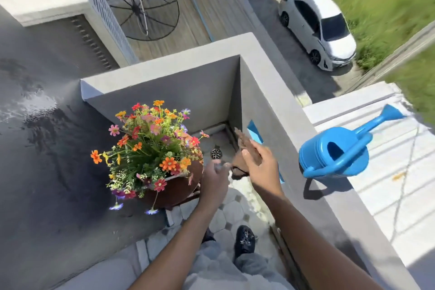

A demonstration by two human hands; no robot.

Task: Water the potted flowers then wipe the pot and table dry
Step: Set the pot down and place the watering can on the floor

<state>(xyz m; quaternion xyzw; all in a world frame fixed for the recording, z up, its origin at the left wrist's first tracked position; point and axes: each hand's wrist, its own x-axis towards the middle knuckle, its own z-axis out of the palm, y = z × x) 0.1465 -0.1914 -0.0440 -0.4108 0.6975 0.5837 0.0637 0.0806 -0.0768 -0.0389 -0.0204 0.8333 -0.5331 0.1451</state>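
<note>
Head view, a sunlit balcony corner seen from above: a brown pot (175, 189) of mixed orange, red and pink flowers (150, 146) stands at the edge of a dark worktop (47, 183), whose surface shows a wet, glistening patch (30, 103) well to the left of the pot. The person's left hand (215, 180) is just beside the pot's right side, its fingers (217, 165) curled shut around a small pale thing too blurred to identify. The right hand (260, 168) is raised next to it, fingers clasping a brown cloth (244, 148) that hangs between the two hands; motion blur hides the exact grip. A blue watering can (336, 155) sits apart on top of the grey parapet wall (306, 148) to the right, spout pointing away up and to the right. Below, a round floor drain (216, 153) lies in the tiled floor (226, 216), and a black shoe (244, 240) shows near the bottom. A white car (315, 26) is parked on the street beyond.
</note>
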